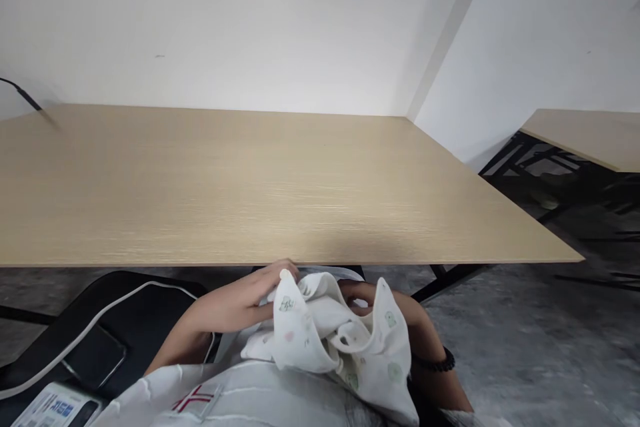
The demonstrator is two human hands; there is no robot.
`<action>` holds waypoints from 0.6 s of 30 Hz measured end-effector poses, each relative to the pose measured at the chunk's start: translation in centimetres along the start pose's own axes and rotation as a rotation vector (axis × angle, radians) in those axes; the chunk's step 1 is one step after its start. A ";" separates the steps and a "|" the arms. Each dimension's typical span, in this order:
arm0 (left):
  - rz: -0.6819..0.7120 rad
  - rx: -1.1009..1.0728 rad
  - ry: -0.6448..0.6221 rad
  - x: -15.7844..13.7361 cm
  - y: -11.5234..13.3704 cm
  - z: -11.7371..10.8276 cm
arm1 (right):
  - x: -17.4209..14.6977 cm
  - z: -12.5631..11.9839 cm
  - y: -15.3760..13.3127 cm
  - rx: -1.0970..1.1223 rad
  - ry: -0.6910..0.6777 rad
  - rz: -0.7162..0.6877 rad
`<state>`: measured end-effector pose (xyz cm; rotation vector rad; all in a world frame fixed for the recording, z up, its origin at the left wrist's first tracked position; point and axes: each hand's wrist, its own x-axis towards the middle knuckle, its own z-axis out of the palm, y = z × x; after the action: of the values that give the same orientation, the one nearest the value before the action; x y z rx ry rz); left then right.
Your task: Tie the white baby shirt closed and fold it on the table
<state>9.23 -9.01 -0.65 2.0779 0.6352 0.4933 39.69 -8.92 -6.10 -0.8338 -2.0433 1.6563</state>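
Note:
A crumpled white cloth (pixel 345 347) with small green and pink prints lies bunched at my lap, below the table's front edge. My left hand (pixel 257 293) grips its upper left part, the fingers curled at a raised corner. On the other side my right hand (pixel 361 295) is partly hidden behind the folds, its fingers bent round the cloth. Another pointed corner stands up near my right wrist, which wears a dark beaded bracelet (pixel 435 361). Behind the cloth shows the pale rim of something (pixel 345 272) I cannot make out.
A light wood table (pixel 280 180) spans the front, against a white wall (pixel 250 33). To the left is a black chair (pixel 120 320) with a white cable (pixel 95 320) across it and a labelled device (pixel 57 407). A second table (pixel 585 133) stands at the right.

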 end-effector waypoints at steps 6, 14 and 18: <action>0.128 -0.295 0.411 -1.0 2.2 -1.0 | -0.7 0.4 -1.4 0.314 -0.055 -0.058; 0.094 -0.270 0.862 0.0 4.0 -1.0 | -0.8 0.7 -1.5 0.505 0.096 -0.194; -0.010 -0.245 0.956 0.1 3.5 -1.4 | -0.6 -0.2 -0.9 0.486 0.217 -0.260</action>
<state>9.43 -9.75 3.06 1.5204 1.0471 1.5064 40.08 -9.30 -5.10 -0.5249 -1.4423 1.7196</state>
